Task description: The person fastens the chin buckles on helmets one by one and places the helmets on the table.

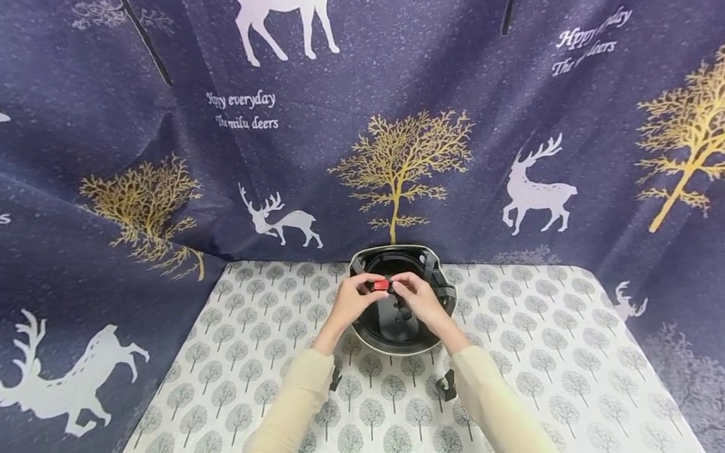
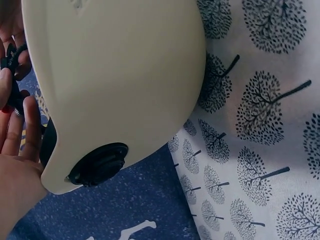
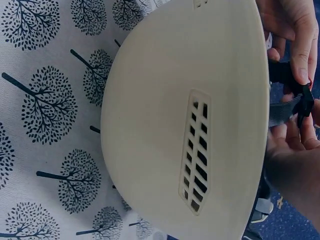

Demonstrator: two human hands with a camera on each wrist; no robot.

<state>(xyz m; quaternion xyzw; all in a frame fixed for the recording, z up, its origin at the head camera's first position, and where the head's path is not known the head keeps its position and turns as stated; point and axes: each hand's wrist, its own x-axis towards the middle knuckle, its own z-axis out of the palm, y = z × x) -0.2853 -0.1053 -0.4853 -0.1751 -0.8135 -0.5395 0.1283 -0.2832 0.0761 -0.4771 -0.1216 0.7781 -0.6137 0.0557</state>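
Observation:
A cream-shelled helmet (image 2: 125, 75) lies upside down on the table, its black inside (image 1: 396, 327) facing up in the head view. Over its opening, both hands meet at a red and black strap buckle (image 1: 381, 285). The left hand (image 1: 353, 300) pinches the buckle's red part between thumb and fingers. From the other side, the right hand (image 1: 419, 299) pinches the black part. In the right wrist view a dark webbing strap (image 3: 282, 113) runs from the helmet to the buckle. Fingers partly hide the buckle, and I cannot tell whether its halves are joined.
A white cloth with grey trees (image 1: 251, 373) covers the table. Behind and beside it hangs a dark blue curtain (image 1: 343, 148) printed with deer and trees. The helmet stands near the table's back edge. Its shell has a slotted vent (image 3: 196, 152) and a black round fitting (image 2: 98, 164).

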